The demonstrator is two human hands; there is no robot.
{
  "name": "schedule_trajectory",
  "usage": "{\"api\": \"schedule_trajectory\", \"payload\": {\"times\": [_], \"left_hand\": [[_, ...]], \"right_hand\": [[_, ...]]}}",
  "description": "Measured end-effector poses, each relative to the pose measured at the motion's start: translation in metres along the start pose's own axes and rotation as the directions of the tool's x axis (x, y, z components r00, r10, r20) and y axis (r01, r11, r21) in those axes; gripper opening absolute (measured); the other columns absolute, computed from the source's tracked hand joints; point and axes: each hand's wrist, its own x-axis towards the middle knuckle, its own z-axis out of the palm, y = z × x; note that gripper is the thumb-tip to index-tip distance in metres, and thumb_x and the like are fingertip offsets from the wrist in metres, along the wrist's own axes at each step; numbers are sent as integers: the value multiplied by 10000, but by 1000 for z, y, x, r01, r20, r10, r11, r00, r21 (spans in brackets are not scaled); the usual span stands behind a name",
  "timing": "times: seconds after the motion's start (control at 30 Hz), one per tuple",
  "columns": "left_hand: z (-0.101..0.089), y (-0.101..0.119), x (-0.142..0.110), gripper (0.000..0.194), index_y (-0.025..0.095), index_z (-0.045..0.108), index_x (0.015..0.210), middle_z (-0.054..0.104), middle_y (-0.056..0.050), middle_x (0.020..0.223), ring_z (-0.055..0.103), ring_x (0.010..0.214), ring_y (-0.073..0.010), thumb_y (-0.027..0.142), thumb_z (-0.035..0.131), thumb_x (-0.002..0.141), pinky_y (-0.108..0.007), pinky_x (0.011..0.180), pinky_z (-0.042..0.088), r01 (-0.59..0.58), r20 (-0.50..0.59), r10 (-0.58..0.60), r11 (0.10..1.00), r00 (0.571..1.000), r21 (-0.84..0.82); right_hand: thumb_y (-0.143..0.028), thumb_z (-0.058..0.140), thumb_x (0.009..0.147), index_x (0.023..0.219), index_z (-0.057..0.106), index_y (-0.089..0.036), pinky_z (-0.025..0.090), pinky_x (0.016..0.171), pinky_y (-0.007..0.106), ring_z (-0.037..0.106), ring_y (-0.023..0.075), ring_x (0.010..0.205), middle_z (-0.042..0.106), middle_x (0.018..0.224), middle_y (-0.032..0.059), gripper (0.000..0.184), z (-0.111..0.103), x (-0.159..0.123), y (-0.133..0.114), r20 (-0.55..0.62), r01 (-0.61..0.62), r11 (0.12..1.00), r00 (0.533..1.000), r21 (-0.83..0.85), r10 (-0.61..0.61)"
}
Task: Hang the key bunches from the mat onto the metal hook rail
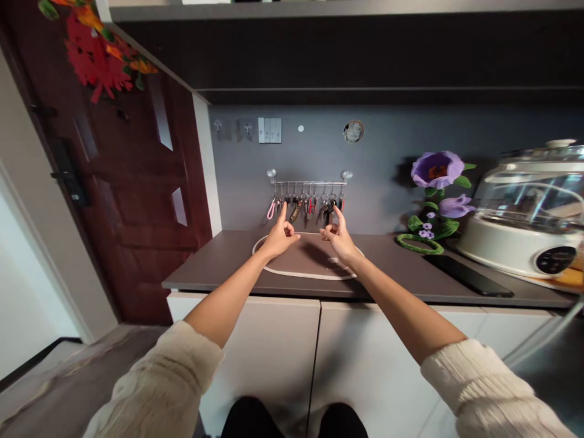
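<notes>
A chrome key rack [308, 181] on suction cups is fixed to the grey wall, with several keys and fobs [305, 205] hanging from its hooks. My left hand [279, 234] is raised with the index finger pointing up at the keys on the left side, the other fingers curled; nothing shows in it. My right hand [338, 234] reaches toward the keys on the right side, index finger up and the remaining fingers bent in a loose pinch. Both hands hover above an oval mat [306, 272] on the grey countertop [210, 264].
A dark red door [132, 201] stands at the left with a red ornament [98, 58]. A purple artificial flower [435, 176], a white cooker with a glass lid [529, 225] and a black phone [469, 277] sit on the right. White cabinet doors [283, 359] lie below.
</notes>
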Motion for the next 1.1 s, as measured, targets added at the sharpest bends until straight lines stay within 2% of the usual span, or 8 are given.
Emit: {"api": "schedule_trajectory", "payload": {"times": [0.17,0.33,0.57,0.7,0.77,0.9,1.0,1.1], "left_hand": [[-4,-2,-30,975,253,-121,1366,461,74,654,416,558,-49,140,572,690,-185,601,357,-10,84,4,997,996,76],[-2,-6,-44,996,254,-169,1352,448,78,659,413,567,-56,135,567,693,-183,590,363,2,131,-16,994,991,105],[-2,-5,-46,1016,253,-180,1349,449,77,660,413,567,-56,162,589,691,-188,592,369,47,138,-54,997,989,58],[-11,-10,-32,1005,269,-118,1365,487,57,713,444,600,-66,226,619,683,-214,629,386,108,48,-110,993,993,45],[-19,-16,-18,978,265,-10,1381,521,27,781,477,673,-86,270,648,658,-241,687,396,143,-59,-139,987,989,76],[-41,-36,21,877,210,293,1316,529,-65,1017,497,919,-162,313,723,558,-296,830,366,239,-335,-192,965,922,106],[-52,-54,55,822,183,414,1204,482,-111,1135,449,1072,-219,313,769,474,-319,891,334,329,-459,-273,943,845,45],[-53,-70,84,751,174,466,1094,482,-125,1157,440,1105,-227,299,792,428,-317,896,335,364,-490,-331,931,806,-30]], "right_hand": [[-257,559,722,1384,-14,-272,403,588,242,407,90,561,497,708,-38,876,2,-29,2,187,111,986,979,-123,-87],[-258,547,735,1376,-123,-229,407,608,247,443,102,614,481,705,-30,927,-2,-44,4,238,189,955,962,-230,-133],[-272,541,747,1375,-127,-233,415,617,252,444,106,619,461,702,-30,918,-3,-47,0,237,188,947,963,-261,-126],[-325,544,751,1391,2,-250,433,626,266,457,106,604,489,706,-29,842,-10,-35,-4,247,127,955,967,-268,-59],[-361,562,736,1379,136,-260,447,682,297,489,116,645,527,757,-14,777,-19,-20,-2,204,94,950,978,-297,-33],[-435,639,642,1259,393,-195,409,851,382,534,182,854,569,939,60,707,-44,30,11,-94,-16,937,995,-348,-18],[-451,720,514,1230,407,-150,373,910,411,477,254,1043,505,1140,138,837,-61,70,26,-308,-147,923,951,-355,33],[-454,751,448,1249,356,-147,353,947,405,430,272,1124,438,1238,160,945,-69,98,41,-416,-239,922,904,-305,97]]}}
